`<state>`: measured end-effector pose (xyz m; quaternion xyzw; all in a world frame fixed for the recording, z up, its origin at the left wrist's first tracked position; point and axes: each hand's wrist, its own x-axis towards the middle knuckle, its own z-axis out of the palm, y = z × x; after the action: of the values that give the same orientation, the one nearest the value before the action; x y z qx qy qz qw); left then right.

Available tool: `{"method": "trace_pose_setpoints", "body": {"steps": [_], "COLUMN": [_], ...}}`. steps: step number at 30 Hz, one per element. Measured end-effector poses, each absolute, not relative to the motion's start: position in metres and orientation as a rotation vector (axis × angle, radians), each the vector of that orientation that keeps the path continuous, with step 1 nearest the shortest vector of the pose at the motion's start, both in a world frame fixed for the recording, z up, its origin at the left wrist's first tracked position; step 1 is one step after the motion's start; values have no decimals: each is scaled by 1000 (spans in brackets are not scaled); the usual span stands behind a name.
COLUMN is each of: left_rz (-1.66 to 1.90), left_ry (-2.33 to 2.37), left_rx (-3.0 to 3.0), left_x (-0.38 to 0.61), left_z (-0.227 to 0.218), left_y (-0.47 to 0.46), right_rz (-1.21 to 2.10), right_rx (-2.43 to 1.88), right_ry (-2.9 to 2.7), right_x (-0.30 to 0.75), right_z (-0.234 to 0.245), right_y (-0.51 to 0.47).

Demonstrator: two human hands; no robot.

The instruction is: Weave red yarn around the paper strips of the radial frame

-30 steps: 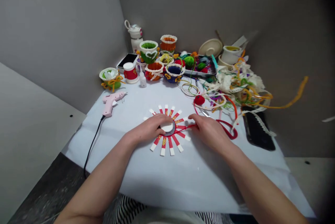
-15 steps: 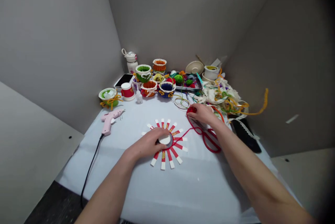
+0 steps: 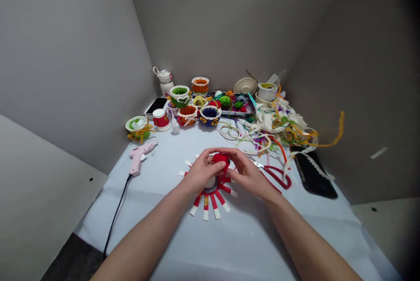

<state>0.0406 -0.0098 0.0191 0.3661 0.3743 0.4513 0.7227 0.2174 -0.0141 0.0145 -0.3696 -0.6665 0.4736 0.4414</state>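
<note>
Both hands meet around a ball of red yarn [image 3: 221, 159], held above a paper cup cut into strips [image 3: 206, 202]. My left hand [image 3: 201, 171] has its fingers curled on the ball's near left side. My right hand [image 3: 247, 171] closes on it from the right, fingertips meeting the left ones over the top. The cup's red and white strips lie splayed flat like rays on the table, and its round base is partly hidden under my hands. Red-handled scissors [image 3: 277, 177] lie just right of my right hand, one handle partly covered.
A pink glue gun [image 3: 139, 157] with a black cord lies left. Behind stand yarn-woven cups [image 3: 210, 114], a red paper cup [image 3: 161, 120], a small white bottle [image 3: 175, 126] and a tray of yarn [image 3: 238, 114]. Tangled trims [image 3: 278, 121] and a black phone [image 3: 313, 173] are right.
My right hand has brought the red yarn ball left and nearer, from beside the scissors to above the cut cup. My left hand has left the cup's base and joined it on the ball.
</note>
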Motion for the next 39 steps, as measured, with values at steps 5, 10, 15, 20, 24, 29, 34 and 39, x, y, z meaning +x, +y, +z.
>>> {"method": "trace_pose_setpoints", "body": {"steps": [5,10,15,20,24,29,34,39], "left_rz": [1067,1125,935,972,1022,1120,1222,1197], "left_ry": [689,733,665,619,597,576,577,548], "left_rx": [582,346,86,37,11,-26,-9,66], "left_x": [55,59,37,15,5,-10,-17,-10], "left_z": [28,27,22,16,12,5,-2,-3], "left_y": [10,42,69,77,79,87,93,88], "right_rz": [1218,1321,1209,1099,976,790,651,211], "right_rx": [-1032,-1286,-1104,-983,-935,-949,-1358,-1635], "right_ry": [-1501,-1554,-1210,-1089,-971,-788,-1020,-1679], "right_x": [221,242,265,275,290,318,329,278], "right_z": [4,12,36,53,65,74,54,35], "right_y": [-1,13,25,32,36,39,36,50]}}
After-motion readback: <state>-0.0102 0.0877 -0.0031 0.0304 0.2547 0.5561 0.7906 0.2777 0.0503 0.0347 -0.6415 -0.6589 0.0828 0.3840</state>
